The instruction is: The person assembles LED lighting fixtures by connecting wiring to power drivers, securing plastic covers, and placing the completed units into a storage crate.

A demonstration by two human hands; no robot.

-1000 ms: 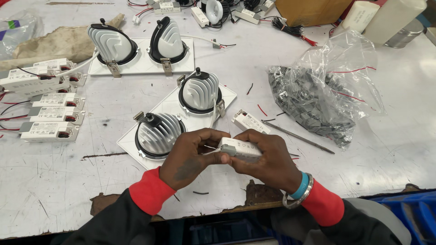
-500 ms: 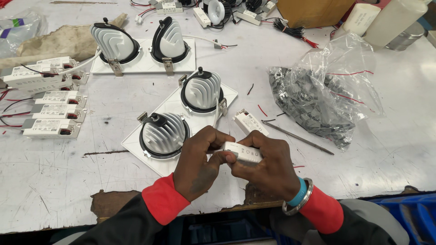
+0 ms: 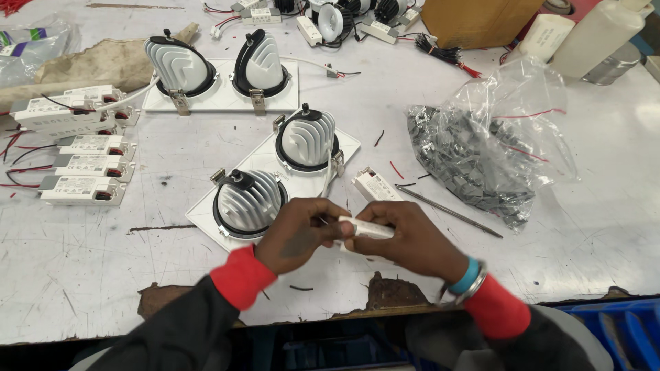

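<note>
Both my hands meet over the front of the white workbench. My left hand (image 3: 297, 233) pinches one end of a small white rectangular driver box (image 3: 368, 229); my right hand (image 3: 407, 240) grips its other end from the side and below. A thin wire runs from the box up toward a twin downlight fitting (image 3: 275, 180) with two white finned lamp heads on a white plate, just beyond my knuckles. A second white driver box (image 3: 375, 184) lies on the bench above my right hand.
Another twin downlight fitting (image 3: 216, 75) sits further back. Several white driver boxes (image 3: 82, 165) with red wires are stacked at the left. A clear bag of grey parts (image 3: 481, 154) lies right, a thin metal rod (image 3: 447, 209) beside it. A cardboard box (image 3: 481, 20) and bottles stand at the back.
My hands have stayed together on the white box, turning it slightly; the fingers have shifted along it. Nothing else on the bench has moved.
</note>
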